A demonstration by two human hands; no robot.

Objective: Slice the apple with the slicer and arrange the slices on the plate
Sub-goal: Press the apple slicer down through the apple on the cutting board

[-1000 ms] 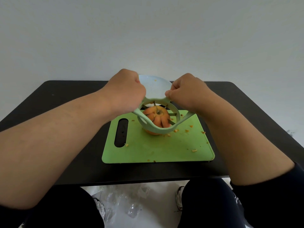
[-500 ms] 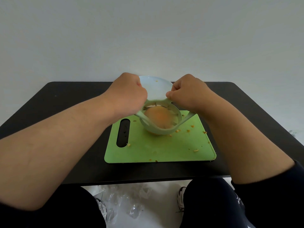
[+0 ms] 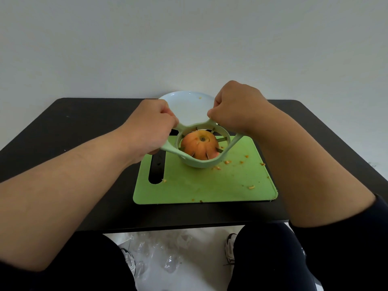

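Observation:
An orange-red apple (image 3: pixel 199 146) sits on the green cutting board (image 3: pixel 205 185), ringed by the pale green slicer (image 3: pixel 201 162). The slicer's blades are sunk into the apple's top, and its ring tilts down toward me. My left hand (image 3: pixel 151 131) is fisted around the slicer's left handle. My right hand (image 3: pixel 237 110) is fisted around the right handle. Behind the slicer stands a pale blue plate (image 3: pixel 189 108) holding only a small crumb.
The board lies on a black table (image 3: pixel 84 127) and has a slot handle (image 3: pixel 157 169) at its left end. Small apple bits are scattered over the board's right half. My knees and shoes show below the table's near edge.
The slicer sits lower around the apple than a second ago. Both hands stayed on the handles, with the right one now higher and the ring tilted.

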